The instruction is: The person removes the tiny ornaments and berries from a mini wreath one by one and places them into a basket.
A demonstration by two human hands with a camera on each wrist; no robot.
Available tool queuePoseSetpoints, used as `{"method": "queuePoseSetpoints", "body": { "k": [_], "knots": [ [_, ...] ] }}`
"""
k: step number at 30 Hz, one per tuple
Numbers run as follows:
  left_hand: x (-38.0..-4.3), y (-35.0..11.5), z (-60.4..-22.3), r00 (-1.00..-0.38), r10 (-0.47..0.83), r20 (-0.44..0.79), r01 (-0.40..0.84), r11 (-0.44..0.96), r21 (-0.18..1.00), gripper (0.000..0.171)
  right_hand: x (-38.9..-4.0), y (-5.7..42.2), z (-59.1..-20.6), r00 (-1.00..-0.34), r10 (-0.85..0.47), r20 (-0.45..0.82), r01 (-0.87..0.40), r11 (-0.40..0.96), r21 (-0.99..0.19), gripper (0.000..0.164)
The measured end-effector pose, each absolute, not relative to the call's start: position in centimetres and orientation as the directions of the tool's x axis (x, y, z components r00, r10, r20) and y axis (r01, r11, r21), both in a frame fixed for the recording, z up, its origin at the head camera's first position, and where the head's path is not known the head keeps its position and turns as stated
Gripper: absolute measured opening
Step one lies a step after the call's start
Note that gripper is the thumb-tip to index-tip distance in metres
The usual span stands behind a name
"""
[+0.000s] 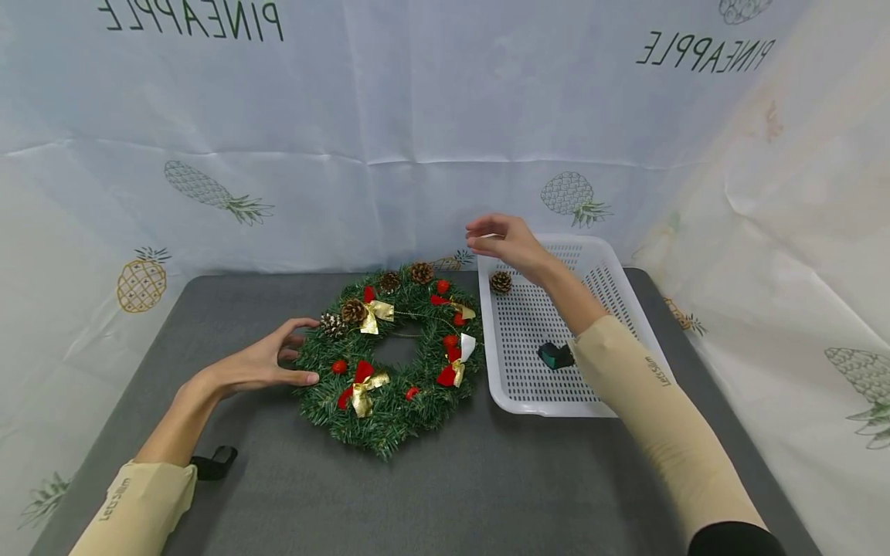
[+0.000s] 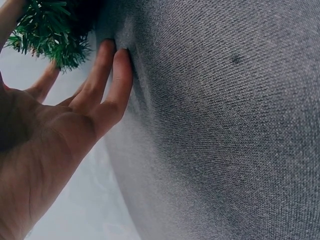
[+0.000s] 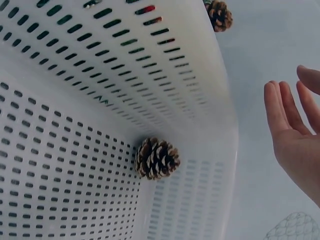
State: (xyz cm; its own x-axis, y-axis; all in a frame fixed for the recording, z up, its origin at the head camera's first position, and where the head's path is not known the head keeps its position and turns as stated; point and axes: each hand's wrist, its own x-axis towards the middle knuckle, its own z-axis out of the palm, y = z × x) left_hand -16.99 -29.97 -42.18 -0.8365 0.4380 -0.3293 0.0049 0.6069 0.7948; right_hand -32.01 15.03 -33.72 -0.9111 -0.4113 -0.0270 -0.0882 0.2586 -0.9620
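A green wreath (image 1: 417, 413) lies on the grey table, dressed with pine cones (image 1: 353, 310), red berries and gold-and-red bows (image 1: 361, 390). My left hand (image 1: 267, 361) rests at its left edge, thumb and fingers spread against the greenery. In the left wrist view, the fingertips (image 2: 122, 62) reach down to the table beside the wreath's needles (image 2: 50, 37). My right hand (image 1: 506, 243), holding nothing, hovers over the far left corner of a white basket (image 1: 501, 378), fingers loosely bent. One pine cone (image 3: 157, 159) sits in that corner, below the hand.
The basket stands on the table's right side, close beside the wreath, its slotted walls raised. A pale curtain (image 1: 417, 93) printed with pineapples hangs behind the table. Small dark devices (image 1: 214, 463) sit by both wrists. Bare grey table (image 1: 417, 502) lies in front of the wreath.
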Motion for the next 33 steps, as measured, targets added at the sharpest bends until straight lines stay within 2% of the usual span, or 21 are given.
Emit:
{"method": "queuePoseSetpoints", "body": {
  "k": [13,33],
  "knots": [
    [-16.9,-30.0,-42.2,-0.838,0.433,-0.331,0.008,0.617,0.787,0.099,-32.1,12.6,-33.5,-0.885,-0.465,-0.034,-0.130,0.316,-0.940,0.044],
    [-16.9,-29.9,-42.1,-0.836,0.446,-0.321,0.016,0.603,0.797,0.099,-32.2,9.0,-34.3,-0.832,-0.551,-0.068,-0.164,0.360,-0.918,0.052]
  ]
}}
